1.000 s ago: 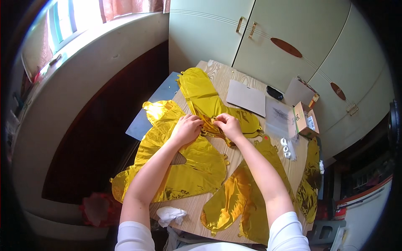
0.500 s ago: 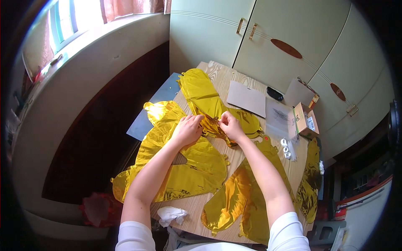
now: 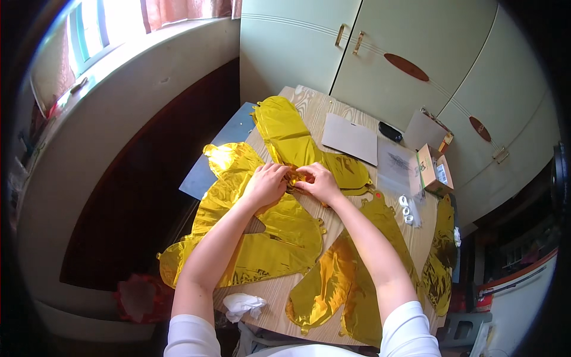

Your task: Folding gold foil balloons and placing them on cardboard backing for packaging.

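While the left hand (image 3: 266,185) and right hand (image 3: 322,182) seemingly pinch gold foil (image 3: 292,177), the wood-grain table (image 3: 277,301) adjoins pale cabinets (image 3: 410,35).

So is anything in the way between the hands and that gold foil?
Nothing visible: the left hand and right hand are both at the crumpled gold foil. The grey card lies beyond them, the white tissue nearer the person.

A wood-grain table (image 3: 318,106) carries gold foil pieces (image 3: 286,135), a grey board (image 3: 351,138), white rolls (image 3: 405,211) and probably crumpled tissue (image 3: 244,304).
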The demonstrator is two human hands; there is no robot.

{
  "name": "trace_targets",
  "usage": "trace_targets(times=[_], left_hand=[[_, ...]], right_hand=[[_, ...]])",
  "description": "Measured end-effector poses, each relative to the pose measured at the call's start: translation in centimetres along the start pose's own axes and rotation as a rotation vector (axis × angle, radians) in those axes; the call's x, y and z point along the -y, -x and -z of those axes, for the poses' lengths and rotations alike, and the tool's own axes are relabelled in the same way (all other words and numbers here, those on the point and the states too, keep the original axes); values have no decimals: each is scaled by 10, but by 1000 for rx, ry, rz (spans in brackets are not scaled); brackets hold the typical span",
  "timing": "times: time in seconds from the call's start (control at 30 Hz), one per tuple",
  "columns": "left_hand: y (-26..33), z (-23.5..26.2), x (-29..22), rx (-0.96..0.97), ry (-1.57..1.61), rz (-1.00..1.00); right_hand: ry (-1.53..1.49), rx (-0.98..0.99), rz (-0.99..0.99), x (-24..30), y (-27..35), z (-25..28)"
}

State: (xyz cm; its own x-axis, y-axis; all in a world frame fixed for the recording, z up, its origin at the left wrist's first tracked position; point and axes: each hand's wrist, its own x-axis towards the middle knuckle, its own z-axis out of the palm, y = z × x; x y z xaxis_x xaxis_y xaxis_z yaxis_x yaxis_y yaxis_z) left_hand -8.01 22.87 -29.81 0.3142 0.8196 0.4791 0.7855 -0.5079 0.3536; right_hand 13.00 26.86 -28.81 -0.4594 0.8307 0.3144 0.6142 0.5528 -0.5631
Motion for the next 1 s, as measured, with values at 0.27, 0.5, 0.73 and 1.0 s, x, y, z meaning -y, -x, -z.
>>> trace_targets(times=[0.27,0.5,0.73,1.0], left_hand=[[-1,-3,3,-39,38,9],[-2,7,-9,1,53,61],[0,6,-5,-35,30,-4],[2,5,-10,-31,-145,-107]], right_hand=[[12,-29,60,-4,1,-1],[-77,-72,-61,-9,-2,-3],[-114,-68,-218,2,-6,-2],[-390,-152,-341,-21,-10,-8]])
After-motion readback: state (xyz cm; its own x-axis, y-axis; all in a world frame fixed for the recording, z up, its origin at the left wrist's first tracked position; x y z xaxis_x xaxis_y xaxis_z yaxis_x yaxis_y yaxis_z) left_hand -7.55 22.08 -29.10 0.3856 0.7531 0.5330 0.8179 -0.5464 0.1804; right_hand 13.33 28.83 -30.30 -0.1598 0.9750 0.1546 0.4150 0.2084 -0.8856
